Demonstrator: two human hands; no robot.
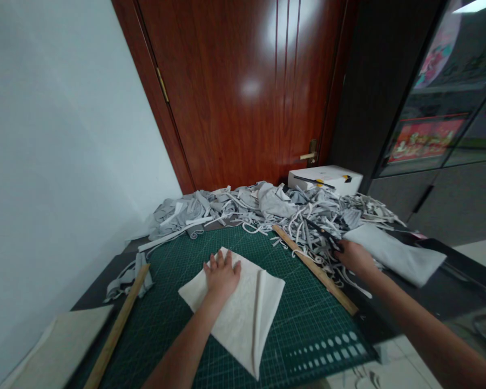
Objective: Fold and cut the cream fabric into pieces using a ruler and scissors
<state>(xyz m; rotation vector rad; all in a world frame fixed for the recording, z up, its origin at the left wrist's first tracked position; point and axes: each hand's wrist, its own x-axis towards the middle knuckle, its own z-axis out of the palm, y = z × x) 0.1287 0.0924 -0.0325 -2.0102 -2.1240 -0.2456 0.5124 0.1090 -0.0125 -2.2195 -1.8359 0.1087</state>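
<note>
My left hand (222, 275) lies flat with spread fingers on a cream piece of cloth (243, 313). The cloth rests at an angle on a green cutting mat (308, 319), with a folded-over strip along its right side. My right hand (354, 256) is off to the right, closed on the handles of black scissors (327, 236). The blades point away over a heap of grey and white fabric scraps (275, 200). A folded light grey cloth (392, 251) lies just right of that hand.
Wooden strips lie on the mat's right (316, 270) and left (117, 329). Another cream cloth (60, 346) is at the lower left. A white box (328, 178) stands behind the scraps, before a brown door (243, 97). A white wall (65, 135) borders the left.
</note>
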